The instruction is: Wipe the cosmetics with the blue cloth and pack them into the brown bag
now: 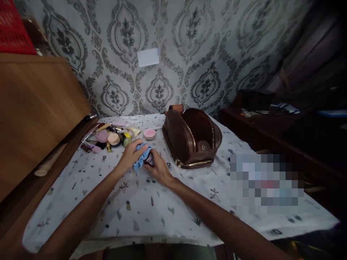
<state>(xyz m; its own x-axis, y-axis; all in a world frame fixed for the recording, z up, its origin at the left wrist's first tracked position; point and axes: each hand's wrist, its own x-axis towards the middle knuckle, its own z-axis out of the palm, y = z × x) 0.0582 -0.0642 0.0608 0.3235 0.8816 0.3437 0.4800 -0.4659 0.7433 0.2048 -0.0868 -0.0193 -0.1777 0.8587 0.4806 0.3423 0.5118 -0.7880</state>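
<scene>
My left hand (131, 155) is closed around a blue cloth (140, 159), pressing it against a small dark item with a pink label (149, 159). That item sits in my right hand (159, 169), whose fingers wrap round it just above the patterned white tablecloth (151, 206). A brown leather zip bag (191, 139) stands open just right of my hands. A pile of cosmetics (111, 137) lies at the far left of the table, and a round pink compact (149, 134) rests beyond my hands.
A wooden cabinet (32, 119) flanks the table on the left, with a red crate (13, 29) above it. A wooden rod (50, 162) leans beside the table edge. Dark furniture (271, 119) stands at the right. Patterned wallpaper with a white card (148, 57) is behind.
</scene>
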